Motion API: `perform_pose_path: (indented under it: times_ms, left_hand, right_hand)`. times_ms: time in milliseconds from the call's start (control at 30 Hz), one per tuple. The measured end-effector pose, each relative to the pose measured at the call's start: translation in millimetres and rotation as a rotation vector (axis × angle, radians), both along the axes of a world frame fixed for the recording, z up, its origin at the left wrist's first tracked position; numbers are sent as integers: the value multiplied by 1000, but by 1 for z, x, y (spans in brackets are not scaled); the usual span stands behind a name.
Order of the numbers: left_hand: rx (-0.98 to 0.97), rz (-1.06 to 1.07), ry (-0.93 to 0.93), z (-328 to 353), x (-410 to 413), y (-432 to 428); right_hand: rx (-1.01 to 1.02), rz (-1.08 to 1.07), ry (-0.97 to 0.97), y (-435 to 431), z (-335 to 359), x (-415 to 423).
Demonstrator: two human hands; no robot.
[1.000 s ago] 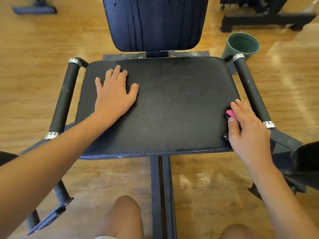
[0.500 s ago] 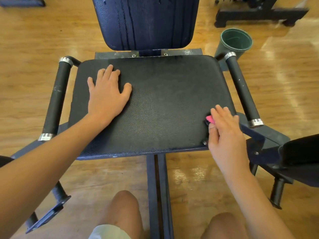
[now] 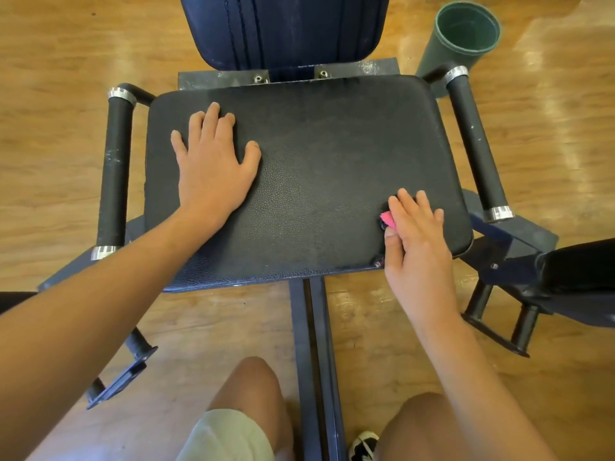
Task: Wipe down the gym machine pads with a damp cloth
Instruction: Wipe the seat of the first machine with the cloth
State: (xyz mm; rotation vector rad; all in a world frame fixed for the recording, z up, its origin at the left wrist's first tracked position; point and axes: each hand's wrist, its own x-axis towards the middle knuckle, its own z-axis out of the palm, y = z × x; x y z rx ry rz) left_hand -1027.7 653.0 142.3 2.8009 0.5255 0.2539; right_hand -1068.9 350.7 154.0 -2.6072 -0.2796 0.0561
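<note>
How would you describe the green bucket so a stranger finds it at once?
Start at the big black seat pad in the middle. Follow the grip bar on its right side to the far end. Just beyond, on the wooden floor, stands the green bucket: the only round, open-topped green thing among black pads and bars.

The floor [image 3: 56,168] is shiny wooden boards, with bright light patches on the right. A dark green bucket [image 3: 459,44] stands on it.
</note>
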Motion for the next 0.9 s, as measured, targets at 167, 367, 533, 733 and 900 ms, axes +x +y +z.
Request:
perform_pose_path:
  times_ms: [167, 367, 533, 733, 900]
  left_hand:
    - [-13, -2, 4, 1, -2, -2]
    - [-2, 4, 18, -1, -1, -1]
    - [-2, 11, 48, 3, -1, -1]
    - [-11, 16, 64, 3, -1, -1]
    - [-12, 12, 95, 6, -1, -3]
  right_hand:
    - [13, -72, -6, -1, 2, 0]
    - [63, -99, -36, 27, -1, -12]
    - [45, 49, -28, 30, 0, -17]
    - [13, -32, 13, 5, 6, -7]
    - [80, -178, 6, 26, 9, -17]
